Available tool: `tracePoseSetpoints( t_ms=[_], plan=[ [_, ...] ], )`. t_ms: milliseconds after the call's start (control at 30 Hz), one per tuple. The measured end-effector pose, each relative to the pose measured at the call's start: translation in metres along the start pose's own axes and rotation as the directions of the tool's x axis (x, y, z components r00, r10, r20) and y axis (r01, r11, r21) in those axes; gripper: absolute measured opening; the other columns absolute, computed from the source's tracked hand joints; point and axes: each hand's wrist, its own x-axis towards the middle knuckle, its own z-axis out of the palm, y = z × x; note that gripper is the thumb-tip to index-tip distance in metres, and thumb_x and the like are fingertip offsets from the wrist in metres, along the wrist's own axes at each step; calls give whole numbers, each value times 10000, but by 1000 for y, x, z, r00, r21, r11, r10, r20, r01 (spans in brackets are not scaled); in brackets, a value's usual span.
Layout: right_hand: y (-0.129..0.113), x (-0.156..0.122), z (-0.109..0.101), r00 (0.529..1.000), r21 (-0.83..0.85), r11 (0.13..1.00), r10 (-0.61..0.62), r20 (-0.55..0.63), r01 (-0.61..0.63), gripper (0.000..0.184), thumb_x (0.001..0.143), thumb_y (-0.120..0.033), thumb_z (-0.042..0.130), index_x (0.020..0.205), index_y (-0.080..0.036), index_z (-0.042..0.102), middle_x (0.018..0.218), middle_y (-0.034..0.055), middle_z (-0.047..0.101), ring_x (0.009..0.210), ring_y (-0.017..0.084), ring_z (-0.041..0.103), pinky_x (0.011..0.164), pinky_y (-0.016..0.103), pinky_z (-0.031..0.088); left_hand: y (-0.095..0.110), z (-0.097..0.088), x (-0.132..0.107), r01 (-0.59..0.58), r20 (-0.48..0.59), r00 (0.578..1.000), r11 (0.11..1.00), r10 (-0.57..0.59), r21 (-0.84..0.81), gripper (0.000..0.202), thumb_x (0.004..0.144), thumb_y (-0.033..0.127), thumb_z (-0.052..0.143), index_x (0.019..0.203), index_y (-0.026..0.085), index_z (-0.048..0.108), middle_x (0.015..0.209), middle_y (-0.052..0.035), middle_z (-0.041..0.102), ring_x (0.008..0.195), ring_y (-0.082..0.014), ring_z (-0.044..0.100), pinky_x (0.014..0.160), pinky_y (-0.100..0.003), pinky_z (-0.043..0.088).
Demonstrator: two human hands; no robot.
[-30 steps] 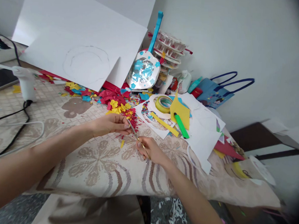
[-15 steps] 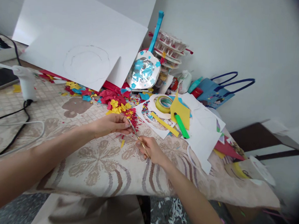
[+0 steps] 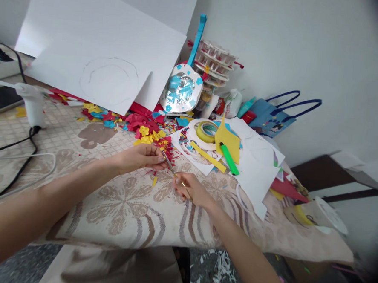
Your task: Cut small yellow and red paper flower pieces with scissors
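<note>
My right hand [image 3: 191, 188] is closed around the gold handles of a pair of scissors [image 3: 169, 161], whose metal blades point up and left. At the blade tips, my left hand [image 3: 145, 156] pinches a tiny piece of yellow paper, mostly hidden by the fingers. Just beyond that hand lie yellow paper flowers [image 3: 149, 135] and red paper flowers [image 3: 140, 122] in a heap. Red paper scraps [image 3: 167, 151] are scattered beside the fingertips. A loose yellow snippet [image 3: 155, 181] rests on the cloth below.
Right of the hands are a tape roll [image 3: 206, 132], a green cutter or marker [image 3: 229, 159], a yellow strip [image 3: 209, 157] and white sheets [image 3: 253, 179]. A decorated round fan [image 3: 182, 90] leans at the back. To the left stands a white glue gun [image 3: 33, 104] with cables.
The scissors' handles and my right fingers have shifted slightly, with the blades still at the left fingertips. My left hand stays almost in place.
</note>
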Motion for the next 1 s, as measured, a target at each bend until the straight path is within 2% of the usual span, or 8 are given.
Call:
tracePoseSetpoints(
  t_ms=[100, 300, 433, 533, 633, 767, 900, 1000],
  plan=[
    [-1, 0, -2, 1000, -44, 999, -12, -16, 11, 430, 838, -586, 419, 664, -193, 396, 505, -66, 367, 390, 65, 372, 383, 193, 318, 1, 1, 0, 6, 1, 1000, 1000, -6, 2, 134, 709, 225, 716, 696, 154, 603, 766, -17, 694, 742, -115, 649, 807, -270, 502],
    [-11, -1, -9, 997, -268, 962, -68, -36, 56, 426, 852, -518, 434, 586, -191, 375, 460, -53, 364, 425, 81, 366, 423, 206, 264, -1, -1, 0, 2, 9, 1000, 1000, -2, 8, 170, 675, 261, 744, 681, 155, 611, 778, -34, 702, 749, -131, 657, 792, -275, 510],
    [-15, -2, -12, 996, -321, 945, -80, -41, 62, 403, 848, -481, 463, 583, -185, 398, 463, -53, 373, 444, 82, 365, 445, 206, 256, -1, -3, 1, 2, 20, 1000, 1000, -3, 25, 185, 665, 279, 750, 681, 156, 612, 773, -30, 700, 751, -135, 660, 783, -277, 516],
    [-12, -3, -11, 998, -268, 963, -44, -48, 29, 380, 823, -480, 509, 603, -183, 420, 476, -56, 380, 435, 78, 373, 436, 202, 266, 0, -4, 1, 5, 29, 1000, 1000, -6, 28, 181, 674, 277, 744, 691, 152, 613, 775, -30, 697, 754, -131, 655, 781, -268, 513],
    [-8, -2, -8, 997, -81, 997, -7, -73, 1, 388, 816, -522, 494, 631, -187, 429, 473, -64, 372, 393, 70, 354, 401, 201, 293, -1, -3, 1, 18, 25, 1000, 1000, -18, 13, 180, 689, 276, 736, 721, 148, 614, 808, -38, 701, 763, -129, 653, 780, -264, 508],
    [-11, 6, -4, 972, 131, 988, -50, -228, 82, 352, 803, -522, 512, 764, -173, 510, 524, -59, 423, 417, 72, 390, 420, 204, 359, -5, -1, 2, 21, 33, 999, 1000, -21, -18, 200, 690, 280, 739, 743, 146, 601, 816, -38, 700, 741, -120, 651, 741, -247, 509],
    [-19, 18, 0, 939, 110, 970, -176, -294, 216, 299, 775, -379, 599, 989, -172, 574, 708, -28, 513, 552, 74, 455, 526, 202, 397, -8, 0, 2, 16, 46, 999, 999, -15, -36, 192, 708, 284, 728, 751, 148, 599, 794, -26, 690, 708, -103, 640, 716, -227, 502],
    [-20, 24, 4, 920, 68, 961, -235, -314, 268, 289, 783, -322, 579, 1030, -171, 589, 769, -13, 526, 617, 87, 480, 591, 217, 414, -8, 0, 3, 5, 35, 999, 999, -3, -54, 183, 716, 283, 723, 739, 144, 606, 777, -24, 686, 704, -100, 634, 713, -222, 497]
  ],
)
